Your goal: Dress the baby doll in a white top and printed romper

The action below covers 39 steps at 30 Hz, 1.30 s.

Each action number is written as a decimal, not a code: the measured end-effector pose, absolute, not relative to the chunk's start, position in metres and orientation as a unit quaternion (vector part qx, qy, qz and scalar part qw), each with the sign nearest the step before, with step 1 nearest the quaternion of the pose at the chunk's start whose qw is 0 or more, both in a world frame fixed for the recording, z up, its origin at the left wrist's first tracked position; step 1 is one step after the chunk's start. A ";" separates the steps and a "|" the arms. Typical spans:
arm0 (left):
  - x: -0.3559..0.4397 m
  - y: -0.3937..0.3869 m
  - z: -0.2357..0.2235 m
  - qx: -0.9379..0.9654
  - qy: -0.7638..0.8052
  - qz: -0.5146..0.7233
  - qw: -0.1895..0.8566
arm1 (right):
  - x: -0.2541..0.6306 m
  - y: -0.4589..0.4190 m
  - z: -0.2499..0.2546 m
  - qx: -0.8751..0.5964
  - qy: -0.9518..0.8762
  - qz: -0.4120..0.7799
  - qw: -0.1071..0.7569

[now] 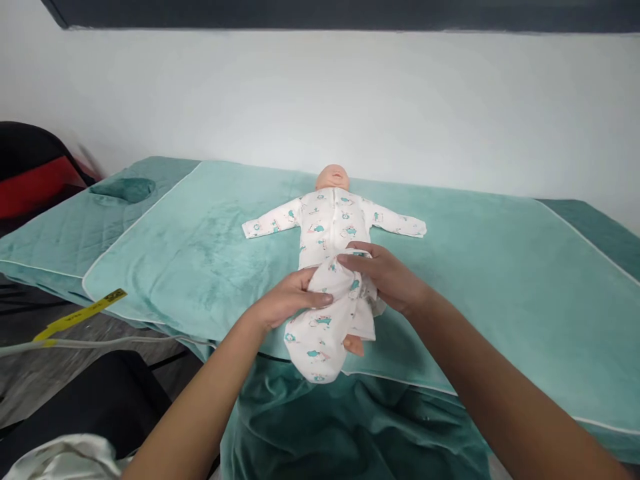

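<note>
"Bare forearms point(200, 400) lie nearest, slanting in from below, with some pale cloth point(63, 457) at the lower left corner. What are they stretched over?"

"Some sort of padded bed, spread with a light green plush cover point(490, 267) edged in white piping. Its left end has an oval hole point(123, 190), and a darker green drape point(350, 427) hangs in folds at the near side."

"And the room?"

"White wall point(300, 100) behind, a dark panel point(350, 15) along the top. To the left, a black and red chair point(40, 180), a black seat point(90, 407) lower down, and a pale cable point(140, 341) with a yellow tag point(83, 315)."

"Where's the doll point(333, 177)?"

"On its back mid-cover, head toward the wall, sleeves spread. It wears a white printed garment point(333, 223)."

"How are the hands set?"

"Both nearly closed. The left hand point(287, 300) has its thumb flat over the gathered lower part, fingers tucked beneath. The right hand point(377, 272) pinches a fold between thumb and forefinger, just beside it."

"Below them?"

"One bare bit of the doll pokes out; leg or foot, I can't tell."
</note>
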State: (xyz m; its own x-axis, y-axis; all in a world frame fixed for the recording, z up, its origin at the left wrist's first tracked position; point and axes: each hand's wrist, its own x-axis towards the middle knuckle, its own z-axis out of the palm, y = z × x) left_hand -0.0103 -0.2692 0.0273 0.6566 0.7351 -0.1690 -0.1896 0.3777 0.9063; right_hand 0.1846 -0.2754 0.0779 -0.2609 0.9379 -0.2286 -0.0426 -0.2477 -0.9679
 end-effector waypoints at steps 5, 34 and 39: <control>0.004 -0.267 0.022 0.363 0.338 0.473 0.729 | 0.180 -0.271 0.076 -0.452 -0.592 0.624 0.234; -0.004 -0.280 0.009 0.301 0.329 0.460 0.768 | 0.180 -0.270 0.058 -0.405 -0.545 0.691 0.249; 0.003 -0.281 0.007 0.250 0.329 0.468 0.781 | 0.180 -0.269 0.063 -0.391 -0.653 0.637 0.124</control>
